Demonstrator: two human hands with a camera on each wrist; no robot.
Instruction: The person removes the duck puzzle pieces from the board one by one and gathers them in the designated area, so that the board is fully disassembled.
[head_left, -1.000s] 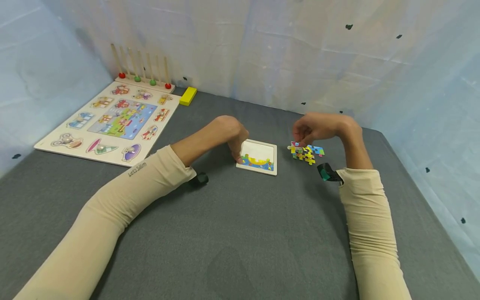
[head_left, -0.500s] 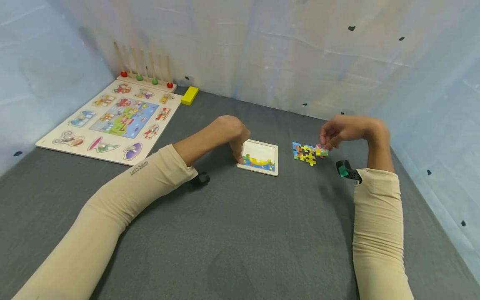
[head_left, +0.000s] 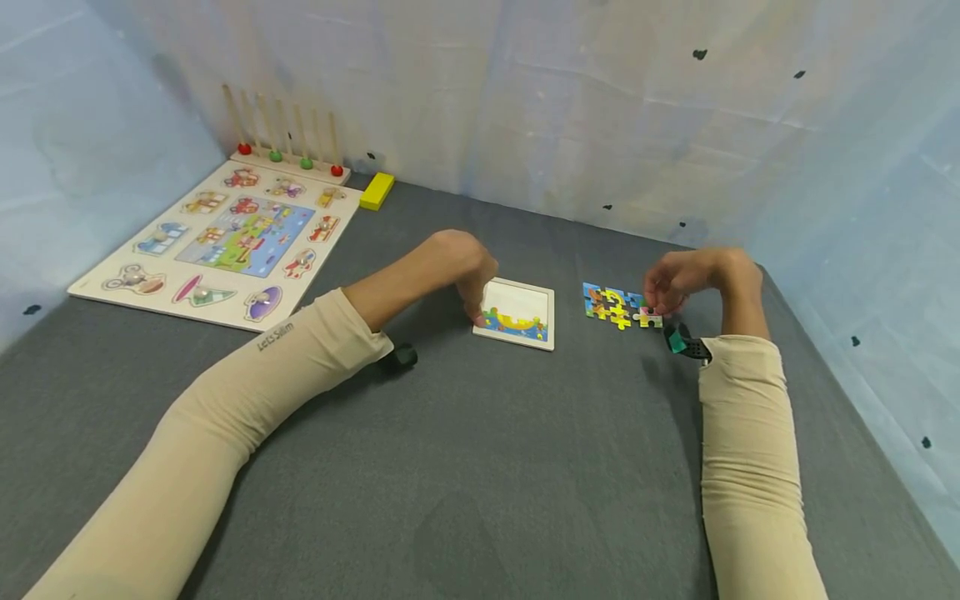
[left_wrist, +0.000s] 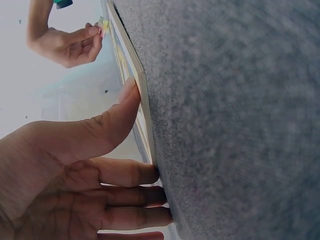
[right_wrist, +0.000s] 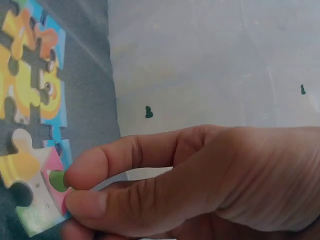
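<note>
My right hand (head_left: 678, 279) pinches a jigsaw puzzle piece (right_wrist: 37, 180) between thumb and index finger, on its pink side. This piece, with yellow, white and green parts, is just beside several loosely grouped puzzle pieces (head_left: 609, 304). Left of them lies a small square puzzle tray (head_left: 522, 298), its lower strip covered by blue and yellow pieces, its upper part pale. My left hand (left_wrist: 75, 165) rests at the tray's left edge. In the left wrist view, the thumb touches the rim and the straight fingertips meet the table by the corner.
A large wooden knob puzzle board (head_left: 213, 242) lies at the far left. Behind it stands a peg rack (head_left: 288, 162) with red and green beads. A yellow block (head_left: 377, 192) sits near the back curtain (head_left: 540, 108). Grey cloth (head_left: 465, 467) covers the table.
My right hand picked a piece from the group's upper side, carried it right, then lowered it and turned it at the group's right end. My left hand stayed at the tray.
</note>
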